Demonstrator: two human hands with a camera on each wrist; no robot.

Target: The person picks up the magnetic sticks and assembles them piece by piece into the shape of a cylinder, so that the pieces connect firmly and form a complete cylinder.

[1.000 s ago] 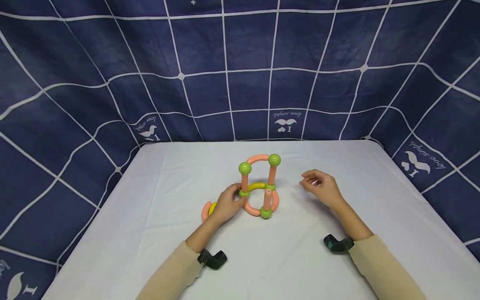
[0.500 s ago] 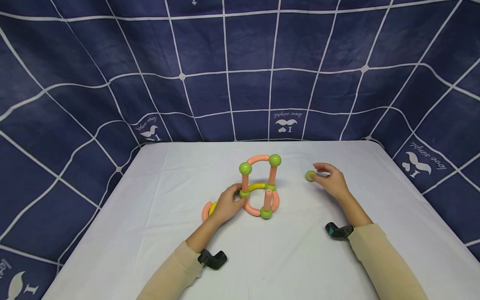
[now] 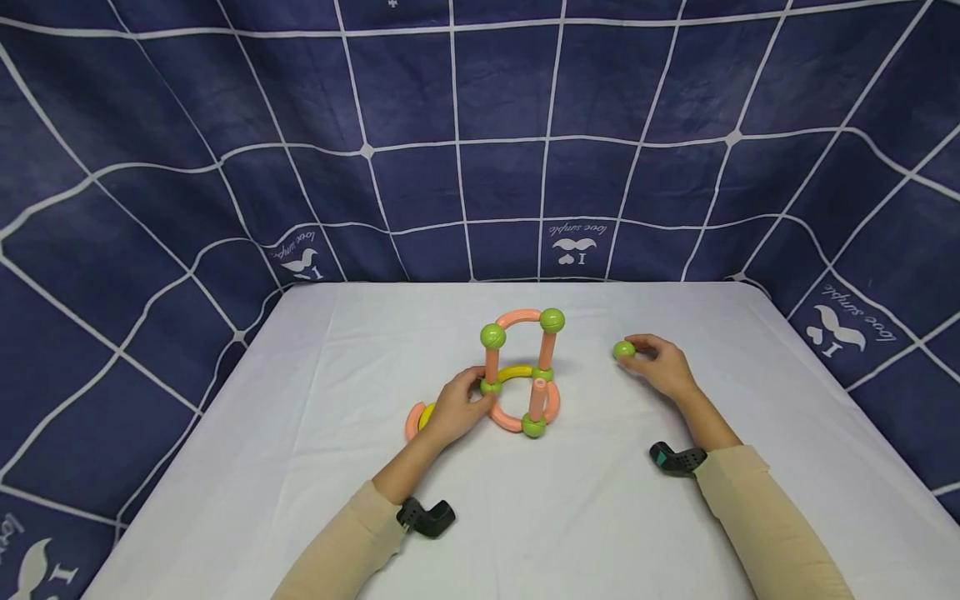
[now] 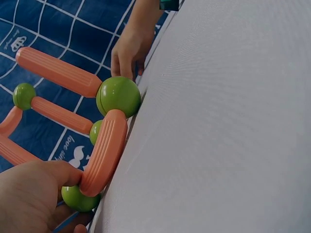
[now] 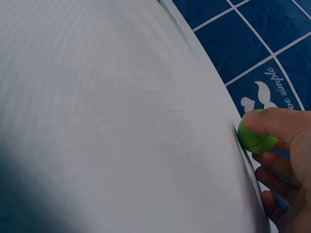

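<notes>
A frame of peach rods and green balls [image 3: 534,427] stands on the white table. It has a curved-rod ring at the base, with one yellow curved rod [image 3: 515,372] at its back. My left hand [image 3: 456,408] holds the frame at its lower left ball [image 4: 80,198], thumb against the joint. To the right of the frame, my right hand [image 3: 663,367] pinches a loose green ball [image 3: 623,350] low over the table. The right wrist view has the thumb on top of this ball [image 5: 256,136], with fingers behind it. An upright peach rod [image 3: 537,400] rises from the front ball, its top end bare.
Beside my left wrist lie a peach curved piece [image 3: 413,421] and a yellow curved piece [image 3: 426,415], partly covered by the hand. A blue checked cloth [image 3: 495,183] hangs behind and along both sides of the white-covered table [image 3: 570,517].
My right hand has moved right and slightly farther away; the loose green ball, unseen a second ago, now shows at its fingers, which have come down on it. The left hand stays on the frame.
</notes>
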